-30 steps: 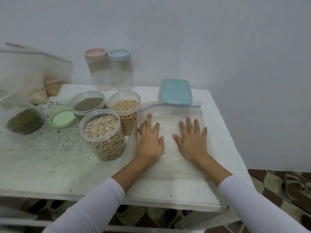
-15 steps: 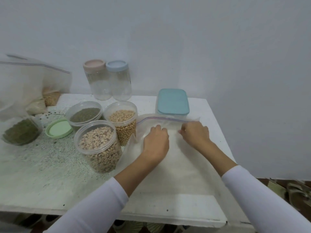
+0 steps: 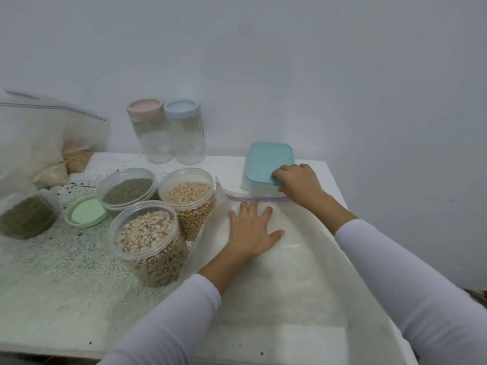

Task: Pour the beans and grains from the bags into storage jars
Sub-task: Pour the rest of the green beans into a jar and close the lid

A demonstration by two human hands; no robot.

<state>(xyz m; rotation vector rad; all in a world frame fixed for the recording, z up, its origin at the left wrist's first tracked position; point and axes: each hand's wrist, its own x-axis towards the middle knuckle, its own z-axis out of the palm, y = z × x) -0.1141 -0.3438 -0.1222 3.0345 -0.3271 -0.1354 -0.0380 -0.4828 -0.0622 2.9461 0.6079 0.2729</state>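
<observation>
Flat and spread, the left hand (image 3: pixel 251 230) presses on a clear zip bag (image 3: pixel 284 272) that lies on the right part of the white bench (image 3: pixel 52 299); its grip is apart, fingers straight, holding nothing. The right hand (image 3: pixel 299 183) reaches past the bag's zip strip to the far right corner of the bench, where its fingers curl over the near right edge of the teal lid (image 3: pixel 268 163) of a rectangular container (image 3: pixel 259 191), so this grip is clamped on the lid. The bag's zip end touches the base of that container, and its other end reaches the near edge of the bench. Both arms wear white sleeves.

Left of the bag, three open jars stand close together near the middle of the bench: the jar of black-eyed beans (image 3: pixel 149 243) nearest, the jar of soybeans (image 3: pixel 191 204) just beside the bag's left edge, and the jar of green beans (image 3: pixel 126 191) behind. A green lid (image 3: pixel 85 210) lies flat to their left. At the far edge, against the wall, stand two empty jars side by side, a pink-lidded jar (image 3: pixel 151 133) and a blue-lidded jar (image 3: pixel 185 133). At the left edge sit more filled bags (image 3: pixel 39 143), one with green grains (image 3: pixel 25 217). Loose grains are scattered over the left half of the bench.
</observation>
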